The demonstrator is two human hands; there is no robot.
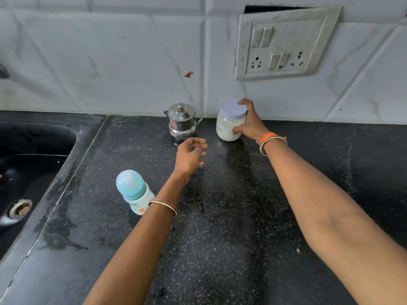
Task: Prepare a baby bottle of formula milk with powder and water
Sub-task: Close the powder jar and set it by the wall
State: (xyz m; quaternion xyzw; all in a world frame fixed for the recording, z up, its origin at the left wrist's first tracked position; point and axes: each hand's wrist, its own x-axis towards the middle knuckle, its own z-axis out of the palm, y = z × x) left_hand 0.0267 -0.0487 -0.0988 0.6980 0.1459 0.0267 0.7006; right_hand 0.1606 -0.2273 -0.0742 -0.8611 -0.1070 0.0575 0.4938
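Preparation barely begun: right hand (248,123) clasps the lidded powder jar (230,121) by the wall; left hand (190,154) hovers loosely curled, empty; capped baby bottle (134,191) stands untouched near the sink (33,150); steel pot (181,121) unopened; scooping, pouring, mixing apparently remain.

We see soft, even, rather cool light over the whole view. The black counter (220,216) gives a pale sheen down its middle, and the steel pot (182,121) carries small bright highlights. Shadows under the two forearms are weak and have no hard edge. The wide lens bends the wall tiles (110,51) and the switch plate (286,42) near the borders. The sink (33,150) stays dark, and the picture is slightly soft in its fine detail.
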